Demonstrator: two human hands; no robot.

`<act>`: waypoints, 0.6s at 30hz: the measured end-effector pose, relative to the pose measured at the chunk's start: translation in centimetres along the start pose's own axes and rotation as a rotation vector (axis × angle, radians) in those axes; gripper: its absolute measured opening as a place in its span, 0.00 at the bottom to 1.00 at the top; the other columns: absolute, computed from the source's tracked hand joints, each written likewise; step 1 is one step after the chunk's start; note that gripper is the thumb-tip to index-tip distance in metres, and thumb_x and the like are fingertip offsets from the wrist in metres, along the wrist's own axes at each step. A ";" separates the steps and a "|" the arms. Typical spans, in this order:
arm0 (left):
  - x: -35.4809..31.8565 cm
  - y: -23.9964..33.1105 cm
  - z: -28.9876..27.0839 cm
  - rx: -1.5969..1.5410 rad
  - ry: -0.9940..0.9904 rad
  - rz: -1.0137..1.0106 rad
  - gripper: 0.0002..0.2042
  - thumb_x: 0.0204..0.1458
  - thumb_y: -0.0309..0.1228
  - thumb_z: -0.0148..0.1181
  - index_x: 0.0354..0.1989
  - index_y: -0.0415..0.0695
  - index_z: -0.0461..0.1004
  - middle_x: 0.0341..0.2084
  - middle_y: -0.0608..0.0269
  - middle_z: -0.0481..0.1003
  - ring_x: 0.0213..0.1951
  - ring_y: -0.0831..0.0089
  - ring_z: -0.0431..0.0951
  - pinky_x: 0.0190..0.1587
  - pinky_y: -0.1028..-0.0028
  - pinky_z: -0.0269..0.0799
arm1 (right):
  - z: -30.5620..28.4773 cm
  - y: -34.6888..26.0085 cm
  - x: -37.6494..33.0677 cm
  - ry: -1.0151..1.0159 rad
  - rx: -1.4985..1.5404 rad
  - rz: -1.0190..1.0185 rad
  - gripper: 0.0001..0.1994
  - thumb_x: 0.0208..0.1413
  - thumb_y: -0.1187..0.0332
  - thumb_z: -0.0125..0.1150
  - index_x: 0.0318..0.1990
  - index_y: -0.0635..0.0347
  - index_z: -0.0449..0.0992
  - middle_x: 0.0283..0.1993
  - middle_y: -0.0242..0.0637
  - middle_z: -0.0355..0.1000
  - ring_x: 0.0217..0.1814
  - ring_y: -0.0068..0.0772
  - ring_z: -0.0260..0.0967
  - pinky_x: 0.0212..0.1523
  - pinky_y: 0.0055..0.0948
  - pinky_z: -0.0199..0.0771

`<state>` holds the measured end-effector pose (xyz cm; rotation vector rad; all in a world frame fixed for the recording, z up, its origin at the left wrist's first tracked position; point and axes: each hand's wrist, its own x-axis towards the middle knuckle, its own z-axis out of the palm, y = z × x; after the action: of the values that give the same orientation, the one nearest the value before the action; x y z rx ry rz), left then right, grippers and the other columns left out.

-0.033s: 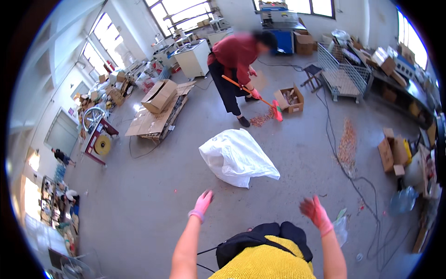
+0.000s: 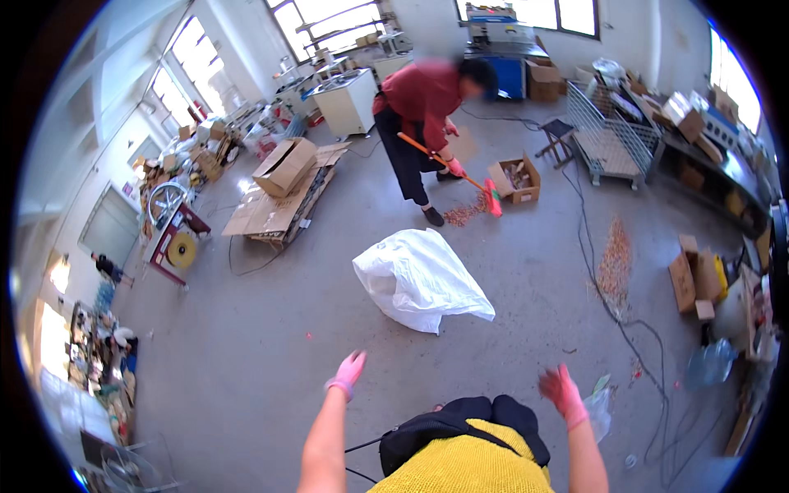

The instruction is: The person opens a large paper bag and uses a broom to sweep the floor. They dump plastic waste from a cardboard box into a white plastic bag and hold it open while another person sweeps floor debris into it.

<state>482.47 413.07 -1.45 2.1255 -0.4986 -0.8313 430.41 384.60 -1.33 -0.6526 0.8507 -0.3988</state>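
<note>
A: Nearest? Left hand [image 2: 350, 371], pink-gloved, held out over bare concrete floor [image 2: 246, 353], fingers loosely together, holding nothing.

B: Right hand [image 2: 561, 389] too: gloved, fingers spread wide, empty, blurred.

A: Ahead, white sack [image 2: 419, 279] slumped on floor, well apart from both.

B: Farther off, co-worker sweeping with orange-handled broom [image 2: 460, 174].

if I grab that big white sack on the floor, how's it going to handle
The white sack lies slumped and creased on the concrete floor, so it is probably floppy. It looks partly filled; contents may shift and sag. The thin skin would probably slide, not roll.
</note>
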 end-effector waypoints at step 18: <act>-5.0 4.1 -0.3 0.563 -0.062 -0.121 0.26 0.53 0.48 0.44 0.54 0.42 0.64 0.52 0.51 0.66 0.55 0.59 0.65 0.56 0.68 0.59 | -14.5 1.7 -7.4 0.637 -0.415 0.067 0.32 0.56 0.42 0.43 0.56 0.63 0.63 0.48 0.37 0.69 0.45 0.30 0.68 0.43 0.27 0.67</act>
<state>478.85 413.58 3.90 2.6701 -0.7050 -0.9024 414.56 384.70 -5.40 -0.8933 1.5846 -0.3762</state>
